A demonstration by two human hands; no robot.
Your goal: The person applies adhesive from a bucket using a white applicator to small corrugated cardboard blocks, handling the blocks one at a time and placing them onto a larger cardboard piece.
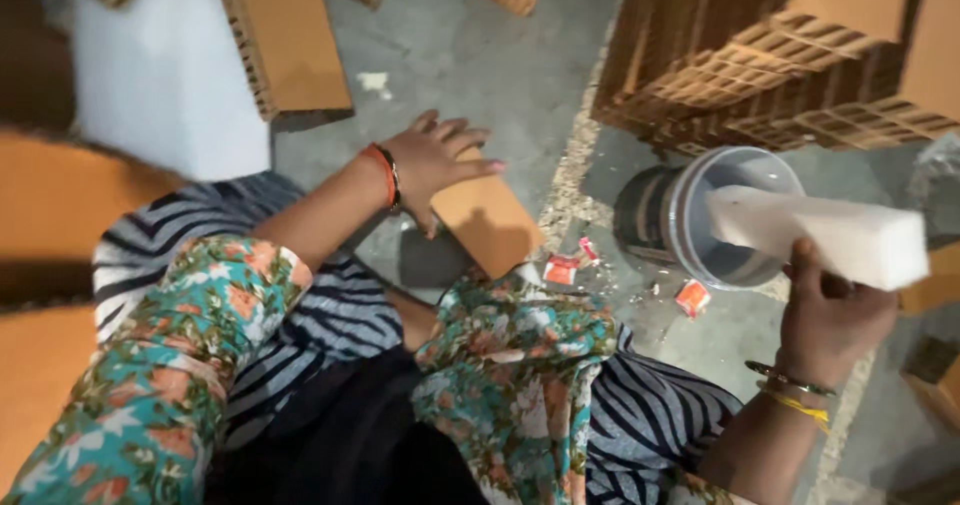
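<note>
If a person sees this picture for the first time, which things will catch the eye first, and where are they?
First, the white foam block at the right, held up by the right hand above a grey bucket on the floor. Next, the left hand near the centre, spread flat on a brown cardboard piece. Stacks of honeycomb cardboard fill the upper right corner.

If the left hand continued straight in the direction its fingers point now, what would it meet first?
The left hand rests on a tan cardboard piece, fingers pointing toward the right of the picture. Going on, it would cross bare concrete floor and probably reach the grey bucket first, though depth is unclear.
</note>
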